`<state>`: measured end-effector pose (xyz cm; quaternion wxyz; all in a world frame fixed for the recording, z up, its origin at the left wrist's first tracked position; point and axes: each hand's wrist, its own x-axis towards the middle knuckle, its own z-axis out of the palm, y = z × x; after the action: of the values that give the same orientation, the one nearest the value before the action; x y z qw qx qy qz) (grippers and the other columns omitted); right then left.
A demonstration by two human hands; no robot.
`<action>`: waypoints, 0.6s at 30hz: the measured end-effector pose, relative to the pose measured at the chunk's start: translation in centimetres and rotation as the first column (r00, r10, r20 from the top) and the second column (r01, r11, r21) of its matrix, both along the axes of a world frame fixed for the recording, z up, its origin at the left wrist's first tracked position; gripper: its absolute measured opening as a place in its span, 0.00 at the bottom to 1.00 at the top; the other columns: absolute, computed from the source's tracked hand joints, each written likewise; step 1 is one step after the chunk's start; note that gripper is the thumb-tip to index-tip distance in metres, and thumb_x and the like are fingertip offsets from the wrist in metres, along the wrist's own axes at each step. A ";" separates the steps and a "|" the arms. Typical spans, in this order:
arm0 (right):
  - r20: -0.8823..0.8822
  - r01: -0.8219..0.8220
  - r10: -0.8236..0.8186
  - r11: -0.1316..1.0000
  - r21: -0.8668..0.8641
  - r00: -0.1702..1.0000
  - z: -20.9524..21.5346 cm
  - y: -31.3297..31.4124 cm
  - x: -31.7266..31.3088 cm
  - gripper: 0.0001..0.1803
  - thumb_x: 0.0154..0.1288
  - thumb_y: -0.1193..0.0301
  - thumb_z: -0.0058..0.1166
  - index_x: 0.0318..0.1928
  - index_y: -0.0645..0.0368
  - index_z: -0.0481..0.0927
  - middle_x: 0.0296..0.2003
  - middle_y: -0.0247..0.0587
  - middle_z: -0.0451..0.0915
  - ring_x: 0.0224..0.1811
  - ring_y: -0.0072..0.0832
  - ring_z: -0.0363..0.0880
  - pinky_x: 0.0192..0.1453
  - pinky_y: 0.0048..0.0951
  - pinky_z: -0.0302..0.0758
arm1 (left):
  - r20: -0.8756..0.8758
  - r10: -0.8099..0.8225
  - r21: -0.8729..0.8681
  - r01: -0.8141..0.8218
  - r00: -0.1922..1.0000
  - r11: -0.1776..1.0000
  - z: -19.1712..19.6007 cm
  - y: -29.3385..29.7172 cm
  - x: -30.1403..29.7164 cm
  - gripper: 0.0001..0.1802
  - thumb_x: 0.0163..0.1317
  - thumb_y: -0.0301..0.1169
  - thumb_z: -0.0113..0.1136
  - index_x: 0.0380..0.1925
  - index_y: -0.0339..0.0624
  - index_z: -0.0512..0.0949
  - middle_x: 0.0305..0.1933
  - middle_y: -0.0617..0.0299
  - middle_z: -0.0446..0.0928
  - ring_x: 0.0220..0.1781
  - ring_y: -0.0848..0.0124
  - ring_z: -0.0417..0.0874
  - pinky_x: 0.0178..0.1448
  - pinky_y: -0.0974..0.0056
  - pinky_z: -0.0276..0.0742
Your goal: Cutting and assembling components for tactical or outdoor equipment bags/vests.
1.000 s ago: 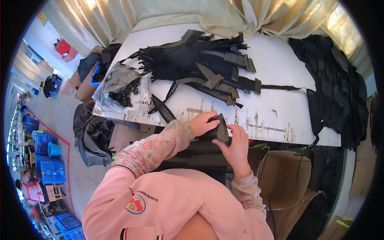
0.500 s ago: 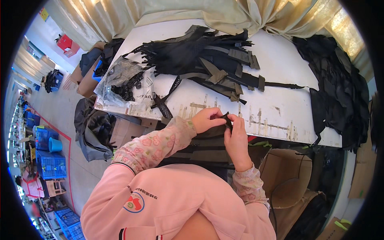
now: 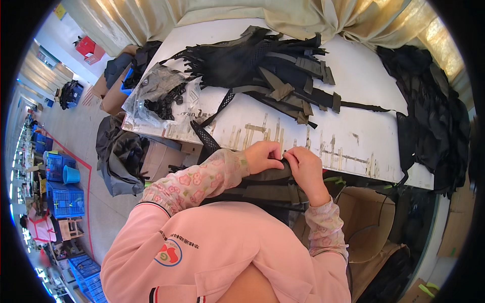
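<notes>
Both hands meet just off the table's front edge. My left hand point(image 3: 263, 157) pinches the upper edge of a dark fabric piece point(image 3: 275, 174). My right hand point(image 3: 306, 169) is closed on the same edge, thumb and forefinger together, close beside the left. The fabric hangs down in front of my body, and its lower part is hidden by my arms and shirt. Beyond the hands, a pile of black and olive fabric straps point(image 3: 252, 65) spreads over the white table point(image 3: 348, 136). To its left lies a clear plastic bag point(image 3: 151, 96) holding black buckles point(image 3: 169, 103).
More dark fabric point(image 3: 429, 111) drapes over the table's right side. An open cardboard box point(image 3: 366, 217) stands below on the right. A dark bag point(image 3: 118, 156) sits on the floor at left, and blue crates point(image 3: 68, 199) stand farther off. Curtains point(image 3: 227, 15) hang behind the table.
My right hand has turned over the fabric edge, and its fingers now sit closer to the left hand. The raised dark tip between them has gone down. The view has shifted slightly.
</notes>
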<state>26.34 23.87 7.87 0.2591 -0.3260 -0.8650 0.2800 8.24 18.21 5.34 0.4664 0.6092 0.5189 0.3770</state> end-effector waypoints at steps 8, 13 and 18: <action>-0.148 0.213 -0.448 0.658 -0.722 0.882 -3.2 2.9 3.4 0.13 0.65 0.70 0.50 0.23 0.60 0.71 0.18 0.30 0.70 0.19 0.20 0.68 0.23 0.24 0.64 | -0.237 -0.210 0.363 0.287 0.948 0.886 1.8 -3.4 1.9 0.11 0.51 0.28 0.67 0.24 0.40 0.72 0.25 0.56 0.73 0.26 0.60 0.74 0.31 0.62 0.70; -0.245 0.053 -0.269 0.767 -0.639 0.932 -1.8 0.6 2.7 0.11 0.66 0.67 0.53 0.30 0.61 0.75 0.22 0.25 0.72 0.23 0.11 0.65 0.26 0.16 0.63 | -0.144 -0.014 0.140 0.034 0.990 0.990 1.5 -2.8 0.2 0.10 0.52 0.27 0.67 0.27 0.39 0.72 0.27 0.59 0.73 0.27 0.68 0.74 0.33 0.67 0.71; -0.260 -0.102 -0.129 0.688 -0.718 0.957 -1.5 -1.2 1.9 0.08 0.62 0.70 0.59 0.31 0.61 0.75 0.22 0.24 0.72 0.24 0.11 0.64 0.28 0.16 0.63 | -0.016 -0.024 0.144 0.026 1.000 0.989 1.7 -2.5 0.4 0.10 0.55 0.27 0.66 0.30 0.39 0.72 0.27 0.63 0.71 0.29 0.74 0.71 0.34 0.69 0.70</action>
<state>28.23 22.66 6.41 0.2347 -0.3632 -0.6337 0.6414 8.62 15.76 7.07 0.4220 0.6505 0.4858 0.4034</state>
